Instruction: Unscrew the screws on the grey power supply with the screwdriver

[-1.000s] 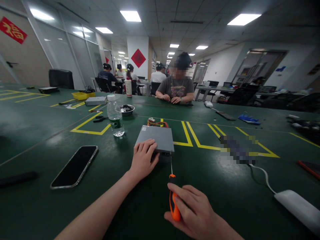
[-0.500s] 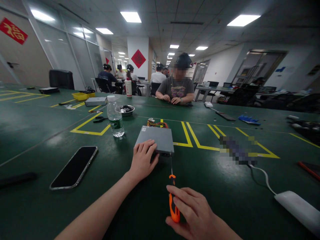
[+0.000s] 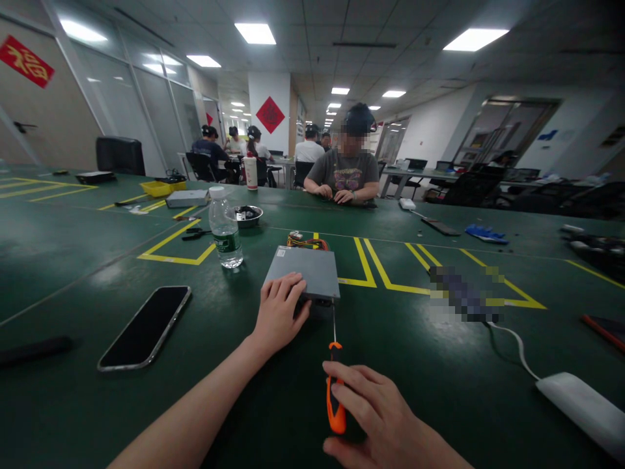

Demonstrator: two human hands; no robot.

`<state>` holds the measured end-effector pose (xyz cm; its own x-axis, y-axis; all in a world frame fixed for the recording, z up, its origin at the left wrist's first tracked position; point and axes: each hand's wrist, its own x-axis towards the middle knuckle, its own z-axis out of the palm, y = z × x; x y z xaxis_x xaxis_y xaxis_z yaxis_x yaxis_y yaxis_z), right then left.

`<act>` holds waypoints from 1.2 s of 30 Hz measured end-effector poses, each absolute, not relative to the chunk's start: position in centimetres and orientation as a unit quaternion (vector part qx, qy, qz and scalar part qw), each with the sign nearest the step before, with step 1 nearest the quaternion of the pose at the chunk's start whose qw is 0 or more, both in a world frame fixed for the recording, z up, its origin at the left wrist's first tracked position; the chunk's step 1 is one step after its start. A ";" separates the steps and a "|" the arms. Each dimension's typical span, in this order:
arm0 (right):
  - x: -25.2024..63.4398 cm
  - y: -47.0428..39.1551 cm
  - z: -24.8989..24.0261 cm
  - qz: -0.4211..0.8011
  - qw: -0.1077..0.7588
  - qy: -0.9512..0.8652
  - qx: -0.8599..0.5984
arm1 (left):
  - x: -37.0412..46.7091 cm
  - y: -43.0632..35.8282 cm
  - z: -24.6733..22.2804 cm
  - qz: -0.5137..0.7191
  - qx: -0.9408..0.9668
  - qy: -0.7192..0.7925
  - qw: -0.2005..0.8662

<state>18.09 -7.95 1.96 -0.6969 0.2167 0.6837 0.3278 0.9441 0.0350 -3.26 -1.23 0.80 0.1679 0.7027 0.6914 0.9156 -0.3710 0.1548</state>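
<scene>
A flat grey computer power supply point(image 3: 312, 264) lies on the green table, its coloured cables point(image 3: 308, 242) bunched at the far side. Over its near left corner my left hand point(image 3: 280, 312) grips the casing, fingers on top and thumb by the near face. My right hand point(image 3: 375, 407) holds an orange and black screwdriver point(image 3: 336, 413) by its handle, between the fingers and thumb. The shaft points away from me, with its tip at the near right corner of the power supply. What the tip touches there is too small to make out.
To the left lie a phone point(image 3: 146, 327) and a water bottle point(image 3: 226, 238), with a metal bowl point(image 3: 249, 215) behind. A white power bank-like block point(image 3: 581, 407) with a cable lies right. Across the table sits a person point(image 3: 344, 172). Yellow tape point(image 3: 400, 286) marks the tabletop.
The screwdriver's handle has turned and shifted slightly left in my right hand, whose fingers have moved a little. My left hand and the power supply stay where they were.
</scene>
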 end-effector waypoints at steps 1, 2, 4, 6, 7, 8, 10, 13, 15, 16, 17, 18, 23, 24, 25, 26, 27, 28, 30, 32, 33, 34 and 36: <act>18.0 -8.0 2.2 -0.079 0.350 -0.922 -0.148 | -3.3 -1.2 0.8 -0.353 -0.749 -0.540 0.153; 17.9 -8.0 2.4 -0.083 0.338 -0.926 -0.146 | -3.3 -1.2 0.8 -0.354 -0.749 -0.539 0.154; 17.6 -8.1 3.0 -0.095 0.325 -0.931 -0.138 | -3.2 -1.2 0.8 -0.355 -0.749 -0.538 0.153; 17.4 -8.2 3.3 -0.111 0.333 -0.927 -0.133 | -3.2 -1.2 0.7 -0.352 -0.751 -0.538 0.150; 17.4 -8.2 3.3 -0.115 0.346 -0.922 -0.130 | -3.2 -1.2 0.7 -0.351 -0.751 -0.539 0.149; 17.4 -8.1 3.1 -0.116 0.359 -0.917 -0.128 | -3.2 -1.2 0.7 -0.349 -0.751 -0.540 0.149; 17.6 -8.1 2.6 -0.109 0.376 -0.911 -0.128 | -3.3 -1.1 0.6 -0.347 -0.751 -0.542 0.149; 17.8 -8.0 2.1 -0.085 0.377 -0.912 -0.138 | -3.3 -1.1 0.6 -0.347 -0.752 -0.540 0.151; 17.8 -8.0 2.3 -0.079 0.361 -0.918 -0.145 | -3.3 -1.2 0.7 -0.346 -0.752 -0.540 0.152; 17.8 -8.1 2.5 -0.082 0.351 -0.922 -0.143 | -3.3 -1.2 0.7 -0.346 -0.752 -0.540 0.152; 17.7 -8.1 2.8 -0.089 0.340 -0.926 -0.140 | -3.3 -1.2 0.7 -0.346 -0.752 -0.540 0.152; 17.6 -8.2 3.1 -0.098 0.334 -0.928 -0.134 | -3.3 -1.2 0.7 -0.347 -0.752 -0.540 0.152; 17.5 -8.1 2.8 -0.107 0.366 -0.915 -0.130 | -3.3 -1.2 0.8 -0.349 -0.752 -0.540 0.145; 17.5 -8.1 2.5 -0.100 0.372 -0.913 -0.131 | -3.3 -1.2 0.8 -0.349 -0.753 -0.539 0.145; 17.6 -8.0 2.3 -0.092 0.376 -0.913 -0.132 | -3.3 -1.2 0.8 -0.349 -0.753 -0.539 0.145; 17.7 -8.0 2.0 -0.083 0.376 -0.913 -0.134 | -3.3 -1.2 0.7 -0.350 -0.752 -0.538 0.146; 17.8 -8.0 1.9 -0.075 0.372 -0.915 -0.138 | -3.3 -1.2 0.7 -0.352 -0.752 -0.537 0.147; 17.9 -7.9 1.9 -0.068 0.364 -0.918 -0.141 | -3.3 -1.2 0.7 -0.353 -0.752 -0.536 0.148; 17.9 -8.0 2.1 -0.064 0.338 -0.929 -0.138 | -3.3 -1.1 0.7 -0.356 -0.752 -0.535 0.149; 17.9 -8.0 2.5 -0.074 0.319 -0.936 -0.130 | -3.3 -1.1 0.6 -0.356 -0.752 -0.535 0.149; 17.8 -8.0 2.6 -0.082 0.317 -0.936 -0.127 | -3.3 -1.1 0.5 -0.356 -0.752 -0.534 0.149; 17.8 -8.1 2.6 -0.089 0.322 -0.934 -0.125 | -3.4 -1.1 0.5 -0.355 -0.753 -0.533 0.150; 17.8 -8.0 2.4 -0.094 0.346 -0.925 -0.127 | -3.4 -1.0 0.4 -0.354 -0.755 -0.529 0.156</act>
<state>17.82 -8.00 2.39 -0.7283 0.1702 0.6637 0.3000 0.9501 0.0854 -3.43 -0.99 0.38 0.1899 0.6893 0.6992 0.9096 -0.3915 0.1390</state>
